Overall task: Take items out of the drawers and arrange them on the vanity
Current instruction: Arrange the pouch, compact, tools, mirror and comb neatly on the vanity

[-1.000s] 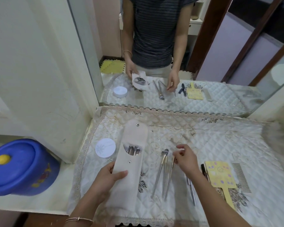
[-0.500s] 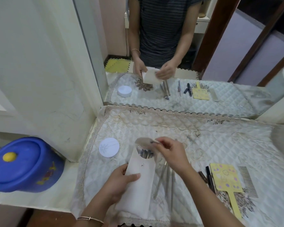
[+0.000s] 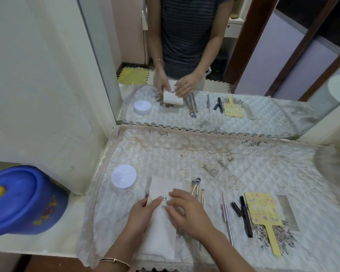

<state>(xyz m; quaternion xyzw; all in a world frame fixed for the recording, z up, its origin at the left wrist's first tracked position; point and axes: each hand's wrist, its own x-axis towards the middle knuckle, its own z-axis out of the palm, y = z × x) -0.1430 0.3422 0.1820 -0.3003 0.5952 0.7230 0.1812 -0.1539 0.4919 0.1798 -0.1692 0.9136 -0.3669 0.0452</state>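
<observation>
Quilted tabletop cloth [image 3: 243, 163] is spread under everything, and the pouch [image 3: 161, 222] at its near edge is taken as the landmark. The pouch is held at its left edge by the left hand [image 3: 143, 215], whose grip is closed round that edge with the thumb laid on top. The right hand [image 3: 188, 213] is laid on the pouch's right half, its grip spread and the fingers pressed down beside the snap [image 3: 164, 198]. The flap is folded over the mouth; whether the snap is fastened cannot be told.

Just right of the pouch, metal tools [image 3: 197, 188] are laid close together, partly hidden under the right hand. Further right of the pouch, thin sticks [image 3: 227, 218], dark tubes [image 3: 244, 214], a yellow paddle [image 3: 261, 211] and a comb [image 3: 288, 212] are set out side by side. Just beyond the pouch, to its left, a round jar [image 3: 123, 178] is stood. Well left of the pouch, off the cloth, a blue tub [image 3: 24, 201] is seen. Far beyond the pouch, all this is repeated in the mirror [image 3: 283, 65].

The task is judged well along, with several things already arranged. The pouch is not yet released or given a place. No drawer is shown, so what is left inside cannot be told.
</observation>
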